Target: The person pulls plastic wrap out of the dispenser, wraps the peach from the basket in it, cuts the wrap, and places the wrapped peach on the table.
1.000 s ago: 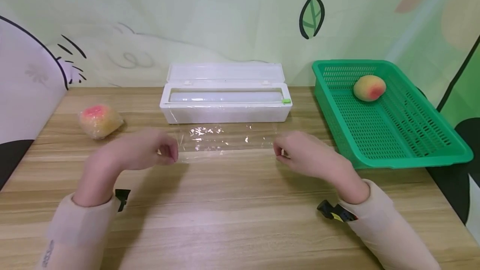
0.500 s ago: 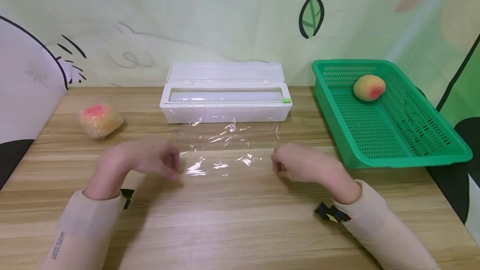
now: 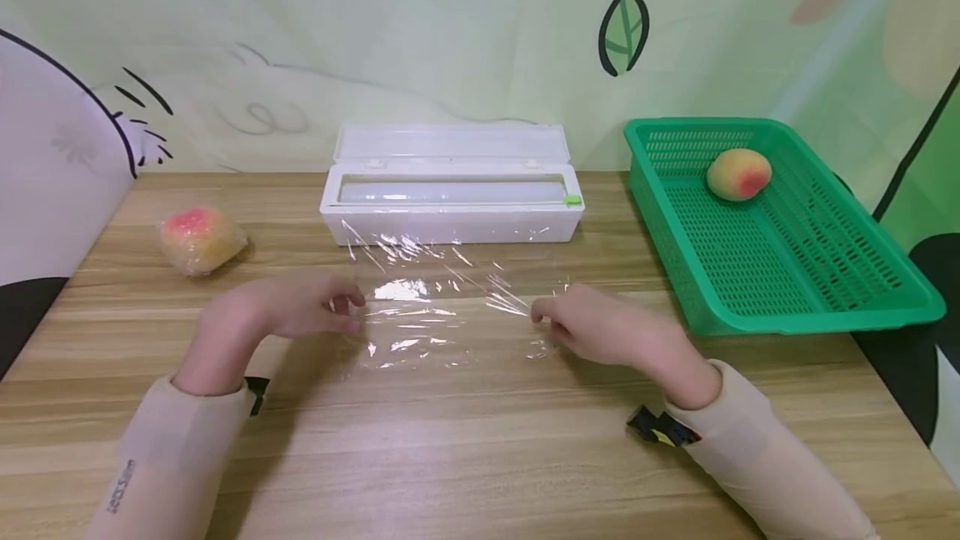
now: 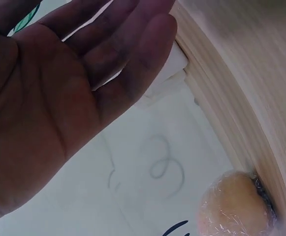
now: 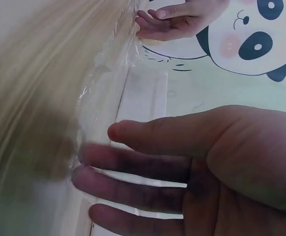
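Note:
A clear sheet of plastic wrap (image 3: 442, 298) runs from the front of a white wrap dispenser box (image 3: 450, 227) down onto the wooden table. At its left edge is my left hand (image 3: 311, 304), fingers loosely bent. The left wrist view shows that hand (image 4: 59, 93) with its fingers extended and nothing visible in the palm. By the right edge is my right hand (image 3: 600, 325). In the right wrist view this hand (image 5: 197, 172) has thumb and fingers apart, fingertips at the film's edge; whether they touch it I cannot tell.
A peach wrapped in film (image 3: 198, 240) sits on the table's left. To the right stands a green basket (image 3: 675, 248) holding a bare peach (image 3: 738, 174). The dispenser's lid (image 3: 450, 144) is raised, with a green slider (image 3: 572, 200) at its right end. A printed cloth (image 3: 465, 32) hangs behind.
Both hands came toward me with the film's front edge, then their pinching fingers loosened. The film now lies further forward on the table. The left hand has since moved slightly back toward the dispenser.

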Available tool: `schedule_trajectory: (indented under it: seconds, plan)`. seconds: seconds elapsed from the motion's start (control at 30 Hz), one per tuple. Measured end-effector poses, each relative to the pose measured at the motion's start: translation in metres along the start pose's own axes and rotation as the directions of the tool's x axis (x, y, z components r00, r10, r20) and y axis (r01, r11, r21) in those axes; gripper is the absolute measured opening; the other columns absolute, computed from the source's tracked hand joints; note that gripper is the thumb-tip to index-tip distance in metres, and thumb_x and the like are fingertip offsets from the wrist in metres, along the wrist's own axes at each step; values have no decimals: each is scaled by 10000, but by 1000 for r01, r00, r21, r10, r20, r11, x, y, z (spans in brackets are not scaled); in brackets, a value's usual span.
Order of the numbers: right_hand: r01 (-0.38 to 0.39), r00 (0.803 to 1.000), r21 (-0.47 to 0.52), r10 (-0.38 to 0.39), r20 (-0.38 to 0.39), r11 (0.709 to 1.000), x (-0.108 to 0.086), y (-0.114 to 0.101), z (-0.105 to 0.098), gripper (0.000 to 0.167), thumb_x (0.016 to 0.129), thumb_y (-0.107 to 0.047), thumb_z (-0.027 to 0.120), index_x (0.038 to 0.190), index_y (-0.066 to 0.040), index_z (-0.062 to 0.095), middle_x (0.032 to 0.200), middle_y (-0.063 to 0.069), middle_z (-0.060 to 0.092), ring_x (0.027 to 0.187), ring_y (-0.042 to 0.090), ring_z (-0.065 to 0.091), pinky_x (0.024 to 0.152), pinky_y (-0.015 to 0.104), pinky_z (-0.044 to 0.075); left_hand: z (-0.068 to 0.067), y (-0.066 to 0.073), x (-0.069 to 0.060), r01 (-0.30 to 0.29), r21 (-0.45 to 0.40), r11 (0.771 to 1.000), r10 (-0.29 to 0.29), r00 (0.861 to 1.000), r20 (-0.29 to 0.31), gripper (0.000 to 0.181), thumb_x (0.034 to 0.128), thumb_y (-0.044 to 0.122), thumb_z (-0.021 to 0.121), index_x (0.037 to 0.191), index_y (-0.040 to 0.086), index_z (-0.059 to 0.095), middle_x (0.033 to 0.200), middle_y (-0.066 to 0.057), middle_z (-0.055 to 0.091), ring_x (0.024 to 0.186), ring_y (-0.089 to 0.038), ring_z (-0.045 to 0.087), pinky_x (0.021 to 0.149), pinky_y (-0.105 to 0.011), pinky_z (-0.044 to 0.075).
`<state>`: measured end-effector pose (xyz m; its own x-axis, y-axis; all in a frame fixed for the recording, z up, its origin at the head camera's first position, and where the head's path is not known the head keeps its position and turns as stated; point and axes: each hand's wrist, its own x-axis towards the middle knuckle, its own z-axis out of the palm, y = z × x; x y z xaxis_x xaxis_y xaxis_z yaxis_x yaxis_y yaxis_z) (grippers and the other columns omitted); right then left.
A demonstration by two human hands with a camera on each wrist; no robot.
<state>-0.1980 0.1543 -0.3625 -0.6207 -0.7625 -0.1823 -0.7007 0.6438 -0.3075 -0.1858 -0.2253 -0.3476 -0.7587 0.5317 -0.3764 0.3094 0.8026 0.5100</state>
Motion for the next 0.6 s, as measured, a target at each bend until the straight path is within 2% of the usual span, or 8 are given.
schedule_trajectory:
  seconds: [0.17, 0.3, 0.37, 0.47, 0.53, 0.6]
  plan:
    - [-75, 997, -60, 75, -3, 995, 2, -3, -1, 95, 936, -23, 708, 1030, -34, 691, 854, 33, 656, 756, 163, 602, 717, 358, 546, 0, -2, 1, 42, 4, 999, -42, 999, -17, 354, 976, 228, 698, 1231, -15, 655, 1098, -99, 692, 1039, -300, 650, 900, -525, 520]
    - [-140, 990, -89, 140, -8, 986, 1, -3, -3, 201, 902, -106, 789, 1064, -45, 686, 927, 45, 647, 809, 184, 623, 729, 382, 554, 0, -2, 3, 64, 32, 997, -62, 997, -54, 270, 974, 239, 702, 1132, 20, 681, 1008, -48, 679, 940, -250, 635, 831, -486, 530]
    - [-156, 988, -100, 155, -22, 983, 1, -2, -3, 261, 875, -124, 819, 1080, -48, 675, 969, 49, 622, 858, 205, 622, 754, 395, 554, 1, -2, 4, 50, 71, 996, -43, 994, -96, 248, 959, 245, 730, 1082, 35, 680, 970, -31, 657, 895, -232, 609, 812, -468, 520]
    - [-169, 985, -104, 165, -47, 980, 2, 1, -3, 386, 835, -128, 855, 1152, -23, 661, 1091, 87, 622, 1002, 259, 631, 859, 430, 552, 3, 0, 7, -23, 130, 991, 43, 986, -159, 234, 920, 184, 777, 1069, 27, 689, 1024, -61, 645, 942, -269, 621, 862, -488, 517]
    - [-169, 985, -100, 165, -51, 981, 3, 3, -3, 467, 820, -123, 866, 1211, -1, 642, 1178, 118, 617, 1099, 293, 615, 939, 450, 529, 5, 2, 9, -65, 147, 987, 90, 981, -170, 249, 906, 152, 786, 1102, 23, 702, 1103, -83, 636, 1028, -305, 624, 929, -512, 499]
    - [-160, 987, -88, 157, -39, 983, 4, 6, -2, 509, 810, -117, 873, 1239, 18, 634, 1217, 138, 616, 1138, 310, 606, 976, 466, 512, 8, 5, 10, -79, 150, 986, 103, 983, -154, 302, 893, 139, 795, 1159, 29, 703, 1180, -92, 626, 1107, -332, 618, 973, -529, 486]
